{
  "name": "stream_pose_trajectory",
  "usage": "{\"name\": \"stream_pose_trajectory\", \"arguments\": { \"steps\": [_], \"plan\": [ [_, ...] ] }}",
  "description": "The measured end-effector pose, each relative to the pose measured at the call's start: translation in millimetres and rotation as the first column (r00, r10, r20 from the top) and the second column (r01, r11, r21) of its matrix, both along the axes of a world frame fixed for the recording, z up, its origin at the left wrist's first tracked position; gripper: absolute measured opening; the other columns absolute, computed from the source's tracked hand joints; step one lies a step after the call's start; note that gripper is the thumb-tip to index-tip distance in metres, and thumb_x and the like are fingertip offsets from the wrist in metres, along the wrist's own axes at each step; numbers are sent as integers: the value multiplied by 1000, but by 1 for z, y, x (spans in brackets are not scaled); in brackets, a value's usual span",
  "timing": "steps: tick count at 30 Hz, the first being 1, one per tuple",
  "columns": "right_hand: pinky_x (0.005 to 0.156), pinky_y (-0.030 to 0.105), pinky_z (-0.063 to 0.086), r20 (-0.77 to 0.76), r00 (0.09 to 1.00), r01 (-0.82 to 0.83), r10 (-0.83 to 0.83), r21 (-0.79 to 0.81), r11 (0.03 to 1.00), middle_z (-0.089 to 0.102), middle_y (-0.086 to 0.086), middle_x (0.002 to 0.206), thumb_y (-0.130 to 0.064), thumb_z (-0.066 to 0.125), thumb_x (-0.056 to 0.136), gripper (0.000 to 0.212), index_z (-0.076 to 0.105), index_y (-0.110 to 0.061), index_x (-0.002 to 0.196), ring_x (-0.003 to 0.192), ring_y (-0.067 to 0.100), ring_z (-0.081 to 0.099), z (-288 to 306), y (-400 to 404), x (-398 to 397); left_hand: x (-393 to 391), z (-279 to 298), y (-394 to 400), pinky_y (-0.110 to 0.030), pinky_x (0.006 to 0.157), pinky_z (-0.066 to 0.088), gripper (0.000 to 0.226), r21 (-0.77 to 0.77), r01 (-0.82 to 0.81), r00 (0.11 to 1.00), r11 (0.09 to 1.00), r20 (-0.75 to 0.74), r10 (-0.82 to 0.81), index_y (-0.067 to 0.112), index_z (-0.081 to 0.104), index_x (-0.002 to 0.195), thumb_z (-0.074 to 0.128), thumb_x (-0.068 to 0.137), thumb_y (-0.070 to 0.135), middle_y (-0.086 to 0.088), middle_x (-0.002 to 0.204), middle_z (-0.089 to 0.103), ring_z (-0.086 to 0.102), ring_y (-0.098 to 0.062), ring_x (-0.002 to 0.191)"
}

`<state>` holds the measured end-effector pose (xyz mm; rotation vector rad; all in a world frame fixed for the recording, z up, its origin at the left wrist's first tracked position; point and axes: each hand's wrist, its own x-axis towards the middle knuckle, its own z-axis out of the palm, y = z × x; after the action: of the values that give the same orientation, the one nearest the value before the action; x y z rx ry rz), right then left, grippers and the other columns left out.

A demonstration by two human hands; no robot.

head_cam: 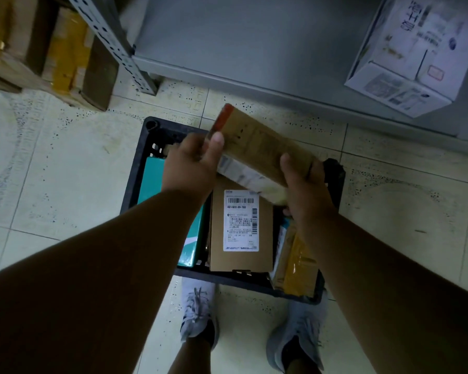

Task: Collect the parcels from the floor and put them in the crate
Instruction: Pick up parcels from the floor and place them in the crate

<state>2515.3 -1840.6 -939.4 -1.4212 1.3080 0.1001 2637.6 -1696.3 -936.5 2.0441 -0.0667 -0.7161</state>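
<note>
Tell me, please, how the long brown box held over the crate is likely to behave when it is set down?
The long brown box looks stiff: it spans from left hand to right hand without sagging. Probably light, since fingers grip only its ends. Its flat faces suggest it won't roll in the crate.

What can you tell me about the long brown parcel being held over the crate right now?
The long brown parcel is a slim cardboard box with a red strip at its far end and a pale label along its lower side. It is tilted, held above the black crate. The left hand grips its far end, thumb on top; the right hand grips the near end. It looks clear of the parcels below.
</note>
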Motion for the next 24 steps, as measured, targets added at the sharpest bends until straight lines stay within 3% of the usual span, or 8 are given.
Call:
{"name": "stream_pose_trajectory", "arguments": {
  "steps": [4,7,10,13,16,19,21,24],
  "plan": [
    [55,37,58,-144,990,34,4,259,965,73,17,97,-72,45,89,68,59,-14,122,71,32,74,6,21,-14,-3,7,-13,-28,64,56,50,-57,-132,973,990,-199,118,28,54,107,55,77,69,-10,118,55,63,-22,97],
    [50,38,57,-280,959,146,-36,384,912,71,22,101,-69,41,93,68,53,-13,130,69,37,74,4,37,-20,-13,9,-14,-37,71,61,49,85,-1,990,996,-137,13,27,50,117,66,80,55,-4,117,45,60,-21,95],
    [65,44,60,-370,907,-160,202,141,977,64,19,110,-67,25,97,66,53,-16,126,84,30,67,-1,57,-27,-22,5,-5,-40,71,61,60,117,78,985,990,-161,-58,35,41,131,74,81,41,-1,117,50,63,-21,95],
    [67,32,52,-436,817,-444,378,-56,894,60,6,86,-65,13,98,67,60,-17,89,76,14,61,10,68,-41,-40,5,-1,-35,73,60,78,86,136,971,987,-212,-115,36,31,141,77,80,21,5,112,61,64,-15,95],
    [61,25,43,-410,815,-451,410,-6,892,60,1,94,-61,22,101,61,63,-17,106,78,11,56,15,75,-58,-66,4,0,-39,82,59,58,251,308,945,918,-188,-266,30,44,132,74,83,25,4,117,65,65,-18,100],
    [77,29,49,-424,801,-442,423,58,895,64,6,119,-55,29,103,53,57,-15,125,97,18,60,11,78,-73,-88,4,3,-31,76,56,39,314,411,907,856,-238,-348,25,53,123,67,89,34,3,117,64,61,-12,90],
    [87,29,50,-459,783,-472,420,2,882,62,5,126,-53,31,103,50,54,-17,130,110,19,60,13,77,-83,-96,3,6,-27,70,53,39,305,433,887,848,-310,-341,24,51,124,66,90,35,1,117,65,59,-12,87],
    [83,26,49,-436,840,-394,322,-83,915,61,1,129,-49,37,103,42,52,-22,132,115,19,61,20,69,-91,-101,2,5,-30,71,55,36,205,408,847,890,-448,-285,27,49,125,62,93,35,0,115,65,62,-16,92]
  ]
}}
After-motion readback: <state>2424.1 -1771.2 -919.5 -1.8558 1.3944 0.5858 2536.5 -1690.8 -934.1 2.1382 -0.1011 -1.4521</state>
